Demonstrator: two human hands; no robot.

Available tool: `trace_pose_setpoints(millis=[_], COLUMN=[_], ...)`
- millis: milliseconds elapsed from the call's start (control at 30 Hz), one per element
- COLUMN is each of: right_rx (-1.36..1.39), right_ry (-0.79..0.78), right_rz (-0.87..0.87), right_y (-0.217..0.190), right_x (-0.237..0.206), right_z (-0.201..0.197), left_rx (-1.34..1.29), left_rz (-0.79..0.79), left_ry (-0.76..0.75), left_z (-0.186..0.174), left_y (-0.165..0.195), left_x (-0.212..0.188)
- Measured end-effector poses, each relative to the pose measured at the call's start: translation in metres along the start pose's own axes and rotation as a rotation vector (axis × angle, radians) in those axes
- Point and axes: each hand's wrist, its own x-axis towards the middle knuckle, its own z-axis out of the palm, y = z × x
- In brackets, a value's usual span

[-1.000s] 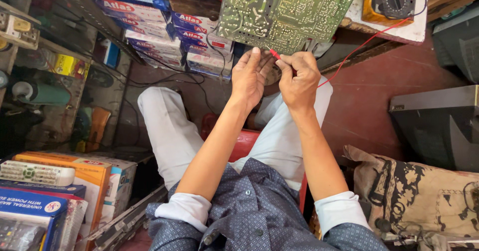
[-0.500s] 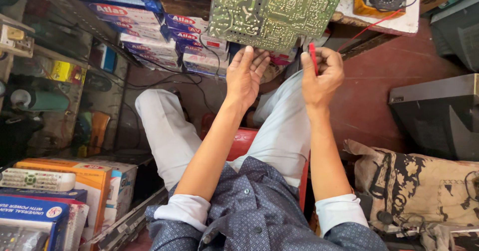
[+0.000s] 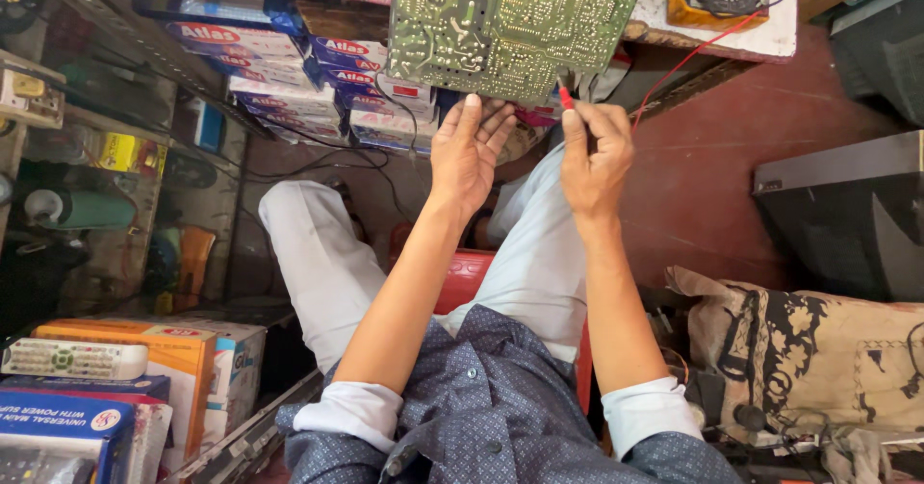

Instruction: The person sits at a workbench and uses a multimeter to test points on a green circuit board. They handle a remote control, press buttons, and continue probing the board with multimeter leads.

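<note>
The left hand (image 3: 469, 152) props the green printed circuit board (image 3: 510, 22) at the table (image 3: 712, 37) edge, fingers spread. The right hand (image 3: 595, 157) pinches a red meter probe (image 3: 566, 99) against its solder side: probing appears underway; steady tip contact matters.

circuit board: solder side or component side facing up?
Solder side up. The green circuit board shows traces and solder joints, no parts. The left hand steadies its edge; the right hand holds the red probe there.
</note>
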Motion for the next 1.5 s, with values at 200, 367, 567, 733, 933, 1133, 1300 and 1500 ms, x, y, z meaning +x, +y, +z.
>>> trace_pose_setpoints(millis=[200, 367, 567, 733, 933, 1133, 1300, 1500], right_rx=[0.000, 0.062, 0.004, 0.028, 0.050, 0.047, 0.043, -0.043], right_ry=[-0.070, -0.047, -0.041, -0.073, -0.095, -0.079, -0.079, -0.013], right_rz=[0.017, 0.093, -0.012, 0.063, 0.083, 0.094, 0.116, 0.020], right_y=[-0.009, -0.011, -0.013, -0.014, -0.018, -0.024, -0.027, -0.010], right_x=[-0.005, -0.002, 0.004, 0.001, -0.009, -0.008, -0.006, -0.010], right_z=[0.002, 0.005, 0.003, 0.004, 0.009, 0.009, 0.011, 0.001], left_rx=[0.004, -0.007, -0.028, -0.019, -0.029, -0.006, -0.003, 0.244], left_rz=[-0.005, -0.007, -0.011, -0.023, -0.029, -0.036, -0.022, -0.053], left_ry=[-0.015, -0.017, -0.026, -0.040, -0.043, -0.036, -0.048, -0.026], left_z=[0.004, 0.001, -0.001, -0.003, -0.001, 0.003, 0.003, -0.014], left_y=[0.000, -0.003, -0.004, -0.004, -0.005, -0.003, -0.005, 0.026], left_x=[-0.002, 0.001, 0.003, 0.002, 0.001, 0.000, 0.001, -0.018])
